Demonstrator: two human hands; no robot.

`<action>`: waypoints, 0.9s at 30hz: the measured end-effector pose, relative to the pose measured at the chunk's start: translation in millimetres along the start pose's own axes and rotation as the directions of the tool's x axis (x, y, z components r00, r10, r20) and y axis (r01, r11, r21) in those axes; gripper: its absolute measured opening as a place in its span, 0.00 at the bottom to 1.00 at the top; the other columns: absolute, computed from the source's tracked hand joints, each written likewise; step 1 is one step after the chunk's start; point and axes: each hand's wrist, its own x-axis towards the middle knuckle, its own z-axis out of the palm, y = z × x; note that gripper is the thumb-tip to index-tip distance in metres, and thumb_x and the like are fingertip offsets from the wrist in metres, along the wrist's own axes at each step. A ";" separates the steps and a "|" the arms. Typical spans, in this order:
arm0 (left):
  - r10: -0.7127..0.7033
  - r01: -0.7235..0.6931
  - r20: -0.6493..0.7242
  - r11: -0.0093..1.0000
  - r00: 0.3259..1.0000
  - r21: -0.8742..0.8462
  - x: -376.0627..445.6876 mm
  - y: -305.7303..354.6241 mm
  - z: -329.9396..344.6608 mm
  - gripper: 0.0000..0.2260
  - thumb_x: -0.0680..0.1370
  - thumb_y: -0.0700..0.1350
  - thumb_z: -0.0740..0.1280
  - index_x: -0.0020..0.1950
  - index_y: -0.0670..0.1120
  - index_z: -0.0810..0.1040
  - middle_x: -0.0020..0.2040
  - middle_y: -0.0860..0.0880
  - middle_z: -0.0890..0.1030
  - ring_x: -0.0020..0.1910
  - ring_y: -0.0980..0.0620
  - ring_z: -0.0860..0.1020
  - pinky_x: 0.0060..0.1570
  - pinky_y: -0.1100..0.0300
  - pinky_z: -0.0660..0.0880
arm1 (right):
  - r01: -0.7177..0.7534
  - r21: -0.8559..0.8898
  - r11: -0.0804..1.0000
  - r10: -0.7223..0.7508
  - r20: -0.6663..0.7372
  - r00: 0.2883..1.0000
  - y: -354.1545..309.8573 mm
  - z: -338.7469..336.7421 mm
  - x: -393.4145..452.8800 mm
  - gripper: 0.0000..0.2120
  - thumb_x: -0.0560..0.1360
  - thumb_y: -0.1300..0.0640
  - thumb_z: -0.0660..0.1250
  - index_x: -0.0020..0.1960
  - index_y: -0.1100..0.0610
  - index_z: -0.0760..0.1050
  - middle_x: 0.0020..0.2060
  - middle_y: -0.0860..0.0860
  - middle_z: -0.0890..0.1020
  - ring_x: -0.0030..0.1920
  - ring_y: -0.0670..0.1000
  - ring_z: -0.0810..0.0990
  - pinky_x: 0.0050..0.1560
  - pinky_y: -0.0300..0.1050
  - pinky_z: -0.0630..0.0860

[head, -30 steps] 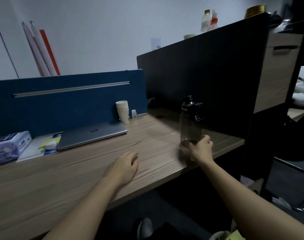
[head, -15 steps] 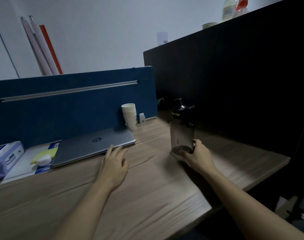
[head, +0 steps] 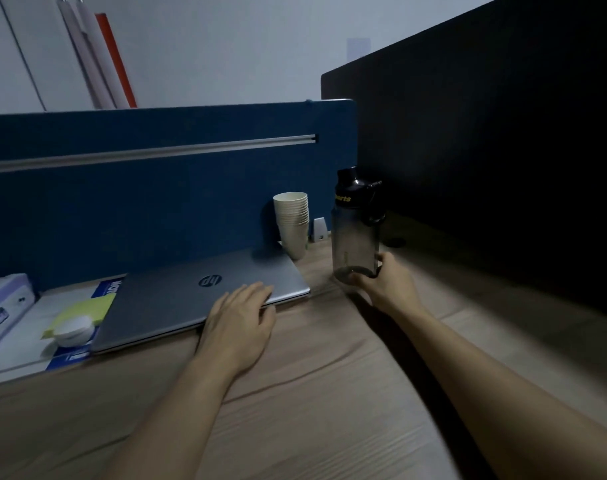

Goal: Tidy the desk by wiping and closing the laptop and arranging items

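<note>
A closed silver laptop (head: 177, 299) lies flat on the wooden desk (head: 312, 393) in front of the blue partition. My left hand (head: 241, 317) rests with spread fingers on the laptop's front right edge. To the right, my right hand (head: 385, 285) grips the base of a dark translucent water bottle (head: 355, 230) with a black cap, held upright just above or on the desk beside the laptop's right corner. A stack of paper cups (head: 292, 223) stands behind the laptop's right corner.
The blue partition (head: 139, 202) closes off the back and a tall dark panel (head: 485, 150) the right. At the left lie a tissue pack (head: 2, 306), a yellow cloth with a white lid (head: 75, 323) on papers, partly under the laptop.
My right hand has carried the bottle left and toward the back, close to the cups. My left hand slid forward from the bare desk onto the laptop's edge.
</note>
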 end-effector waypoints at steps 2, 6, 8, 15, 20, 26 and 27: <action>0.014 -0.014 -0.007 1.000 1.000 0.008 8.2 -1.7 1.8 0.21 0.82 0.54 0.55 0.74 0.55 0.67 0.75 0.54 0.67 0.75 0.53 0.62 0.74 0.55 0.55 | -0.003 -0.025 1.000 0.004 0.002 1.000 -3.2 12.2 15.9 0.28 0.70 0.46 0.76 0.64 0.56 0.72 0.54 0.54 0.82 0.49 0.52 0.79 0.47 0.48 0.76; 0.059 -0.056 -0.039 0.996 0.998 0.063 22.9 -0.2 4.8 0.20 0.82 0.56 0.54 0.71 0.55 0.71 0.72 0.56 0.71 0.72 0.55 0.66 0.71 0.56 0.60 | 0.010 -0.094 0.996 -0.010 0.005 1.000 -8.7 31.1 44.0 0.27 0.69 0.43 0.75 0.62 0.54 0.72 0.50 0.50 0.81 0.45 0.49 0.76 0.43 0.47 0.73; 0.076 -0.072 -0.050 0.995 0.996 0.068 29.9 1.0 6.9 0.19 0.81 0.57 0.53 0.69 0.55 0.72 0.70 0.56 0.73 0.70 0.55 0.68 0.69 0.56 0.63 | 0.013 -0.134 0.991 -0.012 0.013 1.000 -9.5 39.6 59.2 0.27 0.69 0.41 0.74 0.62 0.53 0.72 0.50 0.50 0.81 0.46 0.49 0.75 0.45 0.47 0.73; 0.051 -0.049 -0.033 0.997 0.998 0.063 33.2 2.1 8.4 0.21 0.81 0.59 0.50 0.71 0.56 0.70 0.72 0.58 0.71 0.72 0.57 0.66 0.71 0.54 0.62 | -0.014 -0.218 0.976 0.022 0.033 0.999 -13.4 66.4 106.8 0.28 0.71 0.37 0.71 0.63 0.52 0.70 0.52 0.52 0.81 0.47 0.52 0.77 0.47 0.50 0.76; 0.034 -0.031 -0.042 0.998 0.999 0.055 32.1 2.1 8.8 0.22 0.80 0.60 0.49 0.71 0.57 0.69 0.72 0.59 0.70 0.72 0.58 0.66 0.71 0.54 0.62 | -0.015 -0.281 0.960 0.031 0.052 0.998 -14.6 78.3 122.1 0.34 0.68 0.32 0.69 0.64 0.54 0.71 0.54 0.53 0.80 0.52 0.56 0.79 0.52 0.55 0.78; 0.016 -0.015 -0.011 0.998 1.000 0.055 30.7 4.2 6.9 0.22 0.81 0.60 0.49 0.72 0.57 0.69 0.73 0.58 0.69 0.73 0.57 0.65 0.71 0.54 0.61 | 0.000 -0.205 0.979 0.018 0.086 0.996 -12.5 73.2 115.7 0.26 0.72 0.39 0.71 0.62 0.54 0.72 0.51 0.52 0.81 0.49 0.53 0.79 0.50 0.52 0.78; 0.022 -0.021 -0.003 0.998 1.000 0.062 30.7 4.9 6.6 0.22 0.81 0.60 0.49 0.72 0.57 0.69 0.73 0.58 0.70 0.73 0.56 0.65 0.71 0.53 0.61 | 0.012 -0.184 0.983 0.004 0.086 0.996 -12.9 72.1 111.9 0.23 0.72 0.41 0.71 0.61 0.53 0.73 0.50 0.52 0.81 0.47 0.51 0.79 0.46 0.49 0.77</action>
